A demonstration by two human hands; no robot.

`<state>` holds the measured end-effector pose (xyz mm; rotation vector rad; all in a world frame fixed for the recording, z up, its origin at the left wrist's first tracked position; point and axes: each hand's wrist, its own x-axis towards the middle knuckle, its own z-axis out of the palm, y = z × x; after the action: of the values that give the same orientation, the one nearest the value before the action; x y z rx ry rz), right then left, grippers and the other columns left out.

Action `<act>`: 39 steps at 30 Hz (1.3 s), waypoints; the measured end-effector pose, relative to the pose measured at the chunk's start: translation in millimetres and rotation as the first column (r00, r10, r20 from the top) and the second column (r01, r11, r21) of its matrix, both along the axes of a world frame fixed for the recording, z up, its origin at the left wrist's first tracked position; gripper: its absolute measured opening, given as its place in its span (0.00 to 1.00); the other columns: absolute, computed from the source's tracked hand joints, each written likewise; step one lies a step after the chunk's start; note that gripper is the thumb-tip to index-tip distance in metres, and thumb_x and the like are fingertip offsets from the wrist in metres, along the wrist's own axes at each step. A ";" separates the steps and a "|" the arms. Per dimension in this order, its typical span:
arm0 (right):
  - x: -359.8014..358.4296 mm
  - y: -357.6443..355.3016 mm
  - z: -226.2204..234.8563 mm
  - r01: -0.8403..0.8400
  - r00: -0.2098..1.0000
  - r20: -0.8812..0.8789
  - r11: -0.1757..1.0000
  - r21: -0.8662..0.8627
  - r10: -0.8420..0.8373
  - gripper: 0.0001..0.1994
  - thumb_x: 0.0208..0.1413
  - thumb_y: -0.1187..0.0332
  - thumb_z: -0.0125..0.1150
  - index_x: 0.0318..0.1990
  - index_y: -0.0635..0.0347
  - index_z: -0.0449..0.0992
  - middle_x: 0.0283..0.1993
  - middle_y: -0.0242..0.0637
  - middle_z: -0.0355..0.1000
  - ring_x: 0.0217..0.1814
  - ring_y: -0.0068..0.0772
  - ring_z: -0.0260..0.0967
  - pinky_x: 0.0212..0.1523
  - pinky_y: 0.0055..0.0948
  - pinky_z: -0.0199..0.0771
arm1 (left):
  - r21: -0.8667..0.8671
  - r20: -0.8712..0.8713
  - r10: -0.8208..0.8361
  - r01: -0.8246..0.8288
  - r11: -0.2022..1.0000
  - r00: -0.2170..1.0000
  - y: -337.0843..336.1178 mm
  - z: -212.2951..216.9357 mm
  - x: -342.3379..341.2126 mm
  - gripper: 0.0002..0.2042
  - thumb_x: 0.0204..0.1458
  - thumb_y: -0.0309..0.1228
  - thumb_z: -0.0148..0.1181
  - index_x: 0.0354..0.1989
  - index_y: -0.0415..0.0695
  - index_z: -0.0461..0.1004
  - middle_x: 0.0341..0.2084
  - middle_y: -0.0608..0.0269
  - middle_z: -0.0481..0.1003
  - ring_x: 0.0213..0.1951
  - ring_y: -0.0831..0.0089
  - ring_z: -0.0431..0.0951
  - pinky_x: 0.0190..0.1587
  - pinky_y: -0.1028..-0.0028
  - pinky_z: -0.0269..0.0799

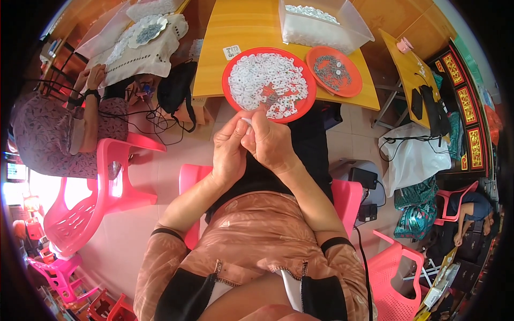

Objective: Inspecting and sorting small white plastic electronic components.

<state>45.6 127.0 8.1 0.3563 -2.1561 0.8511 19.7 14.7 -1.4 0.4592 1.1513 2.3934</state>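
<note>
We hold both hands together just in front of the near rim of the red plate, which sits at the edge of the yellow counter. Our left hand and right hand meet at the fingertips, and between them we pinch a small white piece. The fingers of both hands are closed down on it, thumb tips pressed close. The piece is too small for us to tell its shape or which way its long axis runs.

The pile of white pieces on the red plate lies straight ahead of our fingertips, just beyond them and slightly to the right. Both hands are about equally near it; the right hand is perhaps a touch closer to the plate's near rim. A smaller orange plate with dark metal bits lies farther right on the counter, nearer our right hand, and a clear plastic tub of white pieces stands behind it.

To our left another person sits on a pink chair beside a cloth-covered surface.
</note>
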 end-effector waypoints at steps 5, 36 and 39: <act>0.6 1.3 2.4 -0.034 0.997 0.066 0.993 -0.111 0.042 0.09 0.58 0.67 0.51 0.38 0.63 0.68 0.19 0.38 0.63 0.20 0.37 0.68 0.21 0.28 0.67 | -0.036 0.031 0.036 -0.035 0.999 0.999 -3.1 4.1 -3.7 0.16 0.61 0.35 0.47 0.51 0.37 0.68 0.48 0.55 0.72 0.47 0.72 0.73 0.51 0.74 0.66; 15.8 5.0 21.1 -0.024 0.786 0.354 0.598 -0.801 0.506 0.21 0.64 0.58 0.39 0.34 0.65 0.76 0.14 0.30 0.65 0.15 0.12 0.52 0.19 0.16 0.49 | 0.014 -0.131 -0.121 0.124 0.992 0.984 -4.3 -12.3 -23.5 0.19 0.58 0.42 0.50 0.52 0.41 0.67 0.52 0.52 0.69 0.40 0.68 0.75 0.37 0.72 0.75; 14.8 4.5 20.9 -0.014 0.778 0.357 0.581 -0.814 0.518 0.21 0.64 0.58 0.39 0.35 0.65 0.76 0.14 0.30 0.65 0.15 0.12 0.52 0.19 0.16 0.49 | -0.021 -0.111 -0.100 0.098 0.995 0.989 -6.1 -15.0 -24.8 0.19 0.59 0.41 0.49 0.51 0.40 0.66 0.50 0.53 0.70 0.40 0.69 0.75 0.37 0.72 0.75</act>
<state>60.4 131.5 29.1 -0.0386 -1.9670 2.2298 -5.1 8.6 -16.4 0.6383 1.1654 2.2970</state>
